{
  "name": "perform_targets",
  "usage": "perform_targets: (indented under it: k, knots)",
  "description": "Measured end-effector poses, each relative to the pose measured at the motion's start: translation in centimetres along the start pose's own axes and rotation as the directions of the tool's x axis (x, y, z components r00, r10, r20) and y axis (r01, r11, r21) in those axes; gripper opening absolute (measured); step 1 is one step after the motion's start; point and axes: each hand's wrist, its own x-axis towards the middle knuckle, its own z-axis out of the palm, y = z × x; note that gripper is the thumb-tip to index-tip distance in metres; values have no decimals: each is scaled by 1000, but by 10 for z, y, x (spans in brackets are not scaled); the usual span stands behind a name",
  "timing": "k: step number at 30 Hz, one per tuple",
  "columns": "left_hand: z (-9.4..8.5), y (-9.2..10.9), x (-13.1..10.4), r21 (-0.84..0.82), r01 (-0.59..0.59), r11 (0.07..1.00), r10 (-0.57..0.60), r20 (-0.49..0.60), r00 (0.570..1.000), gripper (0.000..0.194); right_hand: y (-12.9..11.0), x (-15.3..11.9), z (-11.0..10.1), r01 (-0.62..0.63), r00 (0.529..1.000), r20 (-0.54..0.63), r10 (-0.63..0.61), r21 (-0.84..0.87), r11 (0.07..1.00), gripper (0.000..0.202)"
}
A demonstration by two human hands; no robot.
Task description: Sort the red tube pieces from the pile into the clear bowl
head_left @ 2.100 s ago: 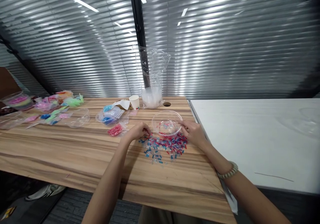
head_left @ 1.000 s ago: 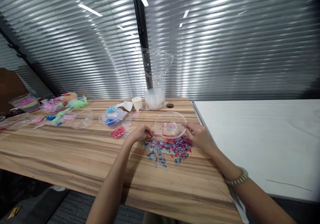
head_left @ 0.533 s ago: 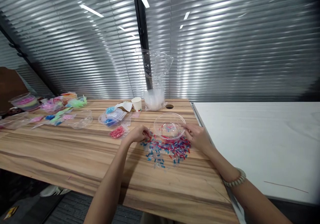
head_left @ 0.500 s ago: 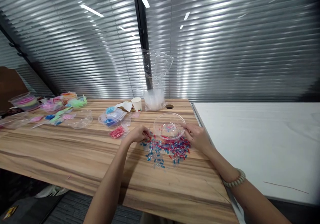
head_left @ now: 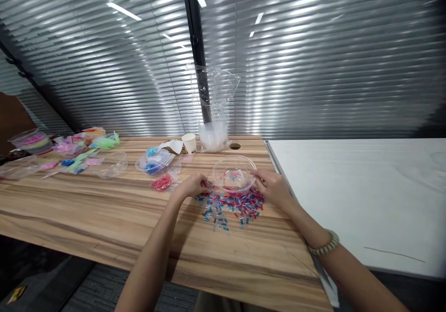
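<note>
A clear round plastic bowl (head_left: pixel 234 192) stands on the wooden table, with some small colored pieces inside. Around its near side lies a spread pile of small blue, red and clear tube-like pieces (head_left: pixel 244 206). My right hand (head_left: pixel 273 187) pinches the bowl's right rim between thumb and fingers. At the left edge of the pile, my left hand (head_left: pixel 195 185) has its fingertips pressed together low over the pieces; whatever is between them is too small to make out. A small bag of red pieces (head_left: pixel 162 182) lies to the left of my left hand.
Behind stand a paper cup (head_left: pixel 189 143) and a plastic bag of clear containers (head_left: pixel 213 136). A clear bowl with blue packets (head_left: pixel 153 165) is left of them. Colorful bags (head_left: pixel 69 147) and tubs sit far left. A white table (head_left: pixel 355 186) adjoins on the right.
The whole view has shifted slightly. My left fingertips have closed a little more at the pile's edge. My right hand still holds the bowl's rim.
</note>
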Motion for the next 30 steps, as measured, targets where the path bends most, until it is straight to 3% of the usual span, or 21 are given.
perform_targets:
  k: [9, 15, 30]
  knots:
    - [3, 2, 1, 22, 8, 1000, -7, -36, 999, 14, -1, 0, 0, -25, 999, 23, 25, 3, 1000, 24]
    - [6, 2, 3, 92, -32, 995, 40, -83, 996, 17, -1, 0, -1, -31, 999, 30, 31, 4, 1000, 24]
    - [8, 3, 3, 152, -126, 980, 139, -80, 987, 17, 0, 0, -1, -20, 999, 32, 20, -3, 1000, 23]
